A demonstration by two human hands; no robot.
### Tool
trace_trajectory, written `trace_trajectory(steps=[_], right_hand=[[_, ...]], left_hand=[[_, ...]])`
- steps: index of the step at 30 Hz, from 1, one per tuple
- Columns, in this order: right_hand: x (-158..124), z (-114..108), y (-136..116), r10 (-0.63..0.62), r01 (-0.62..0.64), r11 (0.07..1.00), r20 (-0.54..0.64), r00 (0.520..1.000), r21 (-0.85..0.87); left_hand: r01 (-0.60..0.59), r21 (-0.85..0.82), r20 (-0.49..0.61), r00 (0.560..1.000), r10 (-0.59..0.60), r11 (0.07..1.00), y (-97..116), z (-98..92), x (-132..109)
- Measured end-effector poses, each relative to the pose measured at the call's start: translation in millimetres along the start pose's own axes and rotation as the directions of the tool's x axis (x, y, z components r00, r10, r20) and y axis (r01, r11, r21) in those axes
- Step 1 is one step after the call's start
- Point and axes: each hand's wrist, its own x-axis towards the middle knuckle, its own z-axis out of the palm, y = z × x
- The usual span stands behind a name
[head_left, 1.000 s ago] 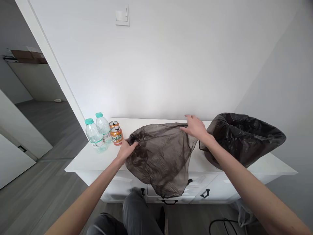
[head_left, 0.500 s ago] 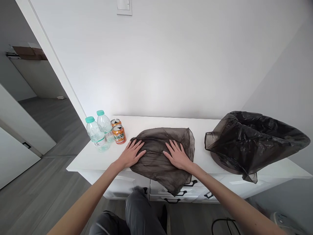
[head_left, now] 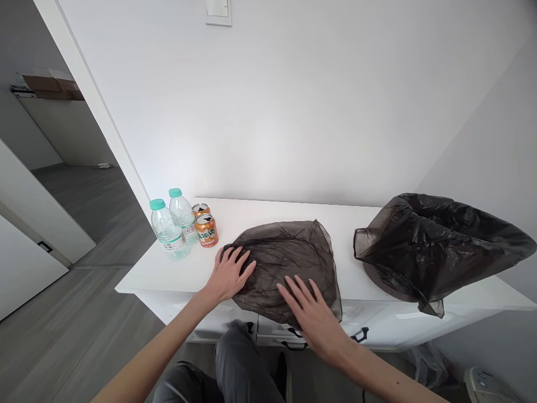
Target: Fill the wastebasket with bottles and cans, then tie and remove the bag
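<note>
A dark, see-through plastic garbage bag [head_left: 285,252] lies spread on the white cabinet top [head_left: 239,212], its near edge hanging over the front. My left hand [head_left: 229,274] rests on the bag's left end with fingers spread. Over the bag's near right part is my right hand [head_left: 312,313], fingers stretched out; whether it touches the plastic I cannot tell. Left of the bag stand two clear bottles with teal caps, the nearer bottle [head_left: 169,232] and the farther bottle [head_left: 183,212], beside two orange drink cans, the front can [head_left: 206,230] and the rear can [head_left: 200,209].
At the right end of the cabinet stands a bin lined with a black bag [head_left: 432,246], its mouth open and the bag flaring rightward. Dark drawer handles [head_left: 295,346] stick out from the cabinet front. A doorway opens at the left. A light switch [head_left: 218,11] is on the wall.
My right hand has moved toward me, to the bag's near edge. The bag's front overhang has drawn up and flattened. My left hand has stayed close to the left end.
</note>
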Motion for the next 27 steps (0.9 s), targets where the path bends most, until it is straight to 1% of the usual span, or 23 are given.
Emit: trace_trajectory(steps=[2,4,5,7,10,11,12,13,14,16,17,19,20,21,22,23,24,25,26,27], right_hand=[[-11.6,3.3,15.2,0.059,-0.06,0.998,-0.049,0.997,-0.012],[-20.0,-7.4,29.9,0.054,-0.053,0.999,-0.083,0.995,0.014],[-22.8,-17.8,35.1,0.044,-0.041,0.999,-0.096,0.994,0.033],[-24.0,-45.6,41.1,0.045,-0.037,0.997,-0.125,0.991,0.071],[-11.0,-92.3,46.0,0.119,-0.103,0.991,-0.217,0.969,0.083],[-2.1,-106.1,49.3,0.14,-0.128,0.99,-0.25,0.958,0.065],[9.0,-118.0,54.1,0.165,-0.16,0.986,-0.26,0.952,0.038],[21.8,-127.7,60.4,0.199,-0.204,0.979,-0.242,0.949,0.008],[35.6,-135.1,67.7,0.246,-0.255,0.967,-0.201,0.948,-0.023],[63.1,-143.2,81.1,0.344,-0.352,0.934,-0.113,0.932,-0.063],[75.1,-144.4,84.6,0.38,-0.387,0.919,-0.093,0.92,-0.074],[91.7,-142.8,78.9,0.388,-0.399,0.915,-0.135,0.912,-0.063],[95.8,-140.4,68.8,0.355,-0.368,0.929,-0.185,0.917,-0.041],[97.2,-137.2,54.2,0.288,-0.3,0.954,-0.239,0.927,-0.012],[96.3,-133.1,36.3,0.22,-0.226,0.974,-0.271,0.937,0.009],[94.2,-128.3,17.1,0.071,-0.056,0.997,-0.331,0.941,0.054],[91.7,-122.5,-1.7,-0.087,0.121,0.99,-0.36,0.929,0.074],[89.9,-115.4,-18.0,-0.207,0.249,0.965,-0.346,0.915,0.081],[89.4,-106.8,-30.3,-0.277,0.322,0.942,-0.329,0.903,0.092],[90.6,-96.5,-37.5,-0.303,0.347,0.933,-0.303,0.903,0.1]], left_hand=[[-0.081,-0.081,0.06,0.994,0.086,0.993,-1.6,-18.9,-13.6],[-0.152,-0.149,0.1,0.981,0.168,0.977,-6.1,-35.5,-29.2],[-0.176,-0.167,0.103,0.975,0.195,0.97,-8.8,-41.7,-36.8],[-0.201,-0.189,0.085,0.972,0.22,0.961,-13.0,-49.0,-50.0],[-0.198,-0.259,0.044,0.975,0.217,0.945,-14.0,-49.9,-62.2],[-0.186,-0.294,0.023,0.979,0.202,0.937,-13.2,-48.9,-64.2],[-0.17,-0.332,-0.003,0.984,0.179,0.928,-12.1,-47.9,-65.4],[-0.144,-0.371,-0.025,0.989,0.145,0.918,-11.0,-47.0,-65.8],[-0.103,-0.405,-0.035,0.995,0.097,0.908,-10.1,-46.4,-65.5],[0.018,-0.446,-0.005,1.0,-0.023,0.895,-8.4,-46.3,-63.4],[0.085,-0.446,0.024,0.996,-0.083,0.891,-7.5,-46.7,-61.8],[0.191,-0.433,0.059,0.981,-0.184,0.881,-4.6,-47.9,-58.2],[0.211,-0.433,0.039,0.976,-0.215,0.876,-2.1,-48.8,-56.5],[0.204,-0.436,-0.009,0.973,-0.231,0.877,1.3,-49.8,-55.0],[0.171,-0.431,-0.086,0.97,-0.229,0.886,5.9,-51.1,-53.6],[0.115,-0.409,-0.174,0.964,-0.201,0.905,11.3,-52.6,-52.1],[0.042,-0.363,-0.252,0.957,-0.142,0.931,17.2,-54.1,-50.5],[-0.038,-0.297,-0.304,0.951,-0.057,0.954,23.1,-55.5,-48.4],[-0.113,-0.224,-0.317,0.948,0.037,0.968,28.2,-56.3,-45.8],[-0.179,-0.163,-0.295,0.947,0.126,0.97,31.8,-56.3,-42.7]])
